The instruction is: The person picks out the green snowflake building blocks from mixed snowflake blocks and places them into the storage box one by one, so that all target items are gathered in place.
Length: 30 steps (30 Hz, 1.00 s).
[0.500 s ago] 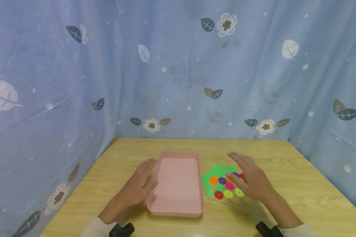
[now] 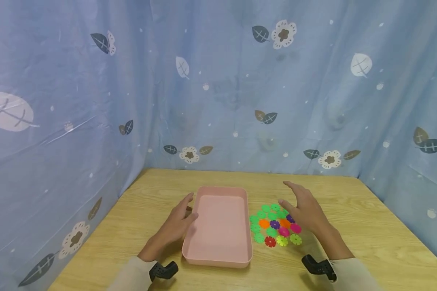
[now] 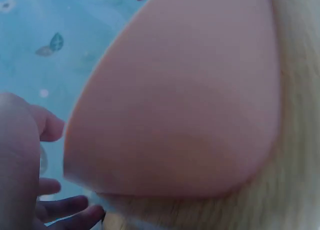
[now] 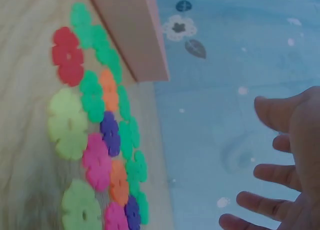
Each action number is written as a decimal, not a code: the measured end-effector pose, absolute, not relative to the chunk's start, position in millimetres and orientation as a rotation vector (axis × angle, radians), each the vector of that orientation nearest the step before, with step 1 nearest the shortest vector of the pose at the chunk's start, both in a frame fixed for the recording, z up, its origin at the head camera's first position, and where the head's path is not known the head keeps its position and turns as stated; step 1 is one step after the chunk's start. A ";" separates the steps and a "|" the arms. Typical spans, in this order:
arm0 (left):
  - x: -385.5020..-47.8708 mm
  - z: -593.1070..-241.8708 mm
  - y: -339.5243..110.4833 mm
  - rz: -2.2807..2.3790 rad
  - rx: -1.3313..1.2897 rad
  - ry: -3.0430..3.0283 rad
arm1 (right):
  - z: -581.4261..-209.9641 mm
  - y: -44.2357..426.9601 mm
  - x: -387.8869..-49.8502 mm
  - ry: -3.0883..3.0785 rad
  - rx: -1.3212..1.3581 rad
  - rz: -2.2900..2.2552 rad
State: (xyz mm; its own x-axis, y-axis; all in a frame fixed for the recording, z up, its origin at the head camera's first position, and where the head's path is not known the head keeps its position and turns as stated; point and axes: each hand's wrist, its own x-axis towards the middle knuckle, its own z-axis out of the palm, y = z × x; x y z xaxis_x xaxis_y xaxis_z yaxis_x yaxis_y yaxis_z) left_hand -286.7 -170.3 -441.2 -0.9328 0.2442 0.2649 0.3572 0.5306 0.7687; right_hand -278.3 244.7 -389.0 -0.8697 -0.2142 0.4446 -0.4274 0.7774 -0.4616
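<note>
A pink rectangular tray (image 2: 218,230) lies on the wooden table, its bare inside facing up. Just at its left rim is my left hand (image 2: 175,224), fingers loosely bent. In the left wrist view the thumb (image 3: 50,125) is close beside the tray wall (image 3: 175,115); whether it touches is unclear. To the tray's right lie several flat flower-shaped plastic pieces, among them green (image 2: 258,237), orange (image 2: 264,223), purple (image 2: 274,224), red (image 2: 270,241) and yellow ones (image 2: 282,241). My right hand (image 2: 307,210) hovers above their right side with fingers spread, holding nothing, and hides some pieces.
A blue curtain (image 2: 218,81) printed with leaves and flowers surrounds the table's back and sides. Wooden tabletop (image 2: 368,234) extends right of the pieces. Black wrist cameras (image 2: 164,270) sit at both cuffs.
Both forearms have come a little further into view, and my right hand has shifted slightly farther back over the pieces. The head view has tilted a bit. Tray and pieces lie as before.
</note>
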 end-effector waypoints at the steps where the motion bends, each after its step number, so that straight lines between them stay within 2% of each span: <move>1: -288.8 -442.9 -167.9 -1.403 -0.491 -2.628 | -390.8 244.1 -280.4 -2.611 0.472 0.832; 10: -300.5 -456.0 -160.7 -1.542 -0.295 -2.524 | -414.5 239.0 -293.2 -2.710 0.265 1.015; 17: -303.0 -460.8 -158.8 -1.560 -0.328 -2.451 | -426.0 241.9 -299.5 -2.742 0.204 1.009; 30: -300.1 -462.7 -154.9 -1.448 -0.365 -2.430 | -443.1 251.1 -306.8 -2.781 0.143 0.733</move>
State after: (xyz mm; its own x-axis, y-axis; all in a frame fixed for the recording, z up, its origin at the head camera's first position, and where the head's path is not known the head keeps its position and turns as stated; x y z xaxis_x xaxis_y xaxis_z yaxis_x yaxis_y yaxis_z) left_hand -300.1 -154.9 -462.7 -0.9263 0.0689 0.3704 0.3586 0.4630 0.8106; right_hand -306.8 251.1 -443.1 -0.9611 -0.0287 0.2747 -0.1604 0.8677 -0.4705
